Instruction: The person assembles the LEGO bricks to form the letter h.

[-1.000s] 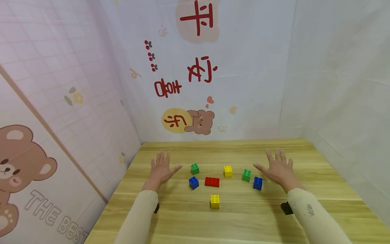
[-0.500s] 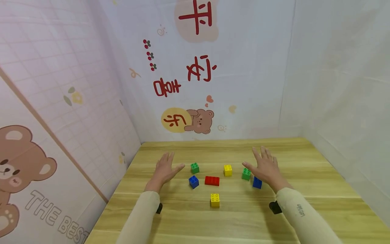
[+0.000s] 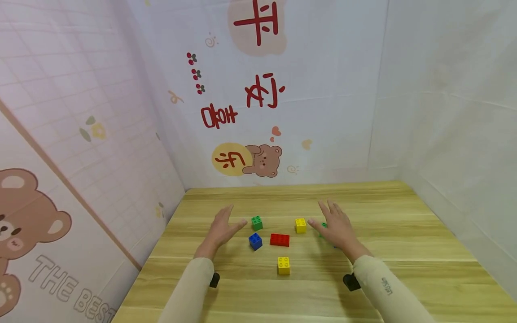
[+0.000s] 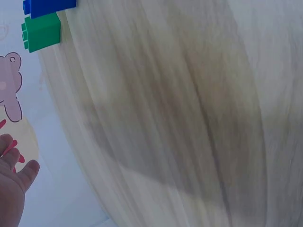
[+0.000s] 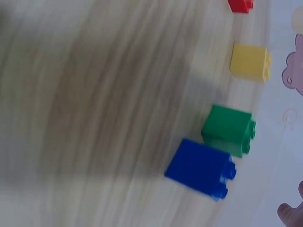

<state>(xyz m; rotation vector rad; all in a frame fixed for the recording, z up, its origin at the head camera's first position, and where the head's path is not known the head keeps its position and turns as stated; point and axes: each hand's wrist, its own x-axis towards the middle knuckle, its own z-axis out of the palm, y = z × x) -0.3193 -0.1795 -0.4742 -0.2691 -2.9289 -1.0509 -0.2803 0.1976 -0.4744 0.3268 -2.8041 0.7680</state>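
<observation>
My left hand [image 3: 221,229] hovers over the table's left half with its fingers extended and thumb spread, holding nothing. Nearest to it are a green toy brick [image 3: 256,223] and a blue brick [image 3: 255,241]. My right hand [image 3: 337,228], also empty with fingers extended, hangs above a second green brick [image 5: 228,128] and a second blue brick [image 5: 200,167], which it mostly hides in the head view. Just left of its thumb stands a yellow brick [image 3: 300,225]. A longer red brick [image 3: 279,240] lies between the hands, and another yellow brick [image 3: 283,265] sits closer to me.
The bricks stand apart on a wood-grain table [image 3: 242,296]. Printed cloth walls [image 3: 323,89] rise along its back, left and right sides. A black band piece [image 3: 351,282] shows under my right sleeve.
My right hand has moved left, from beside the right green and blue bricks to over them. My left hand has shifted slightly right. The bricks stay where they were.
</observation>
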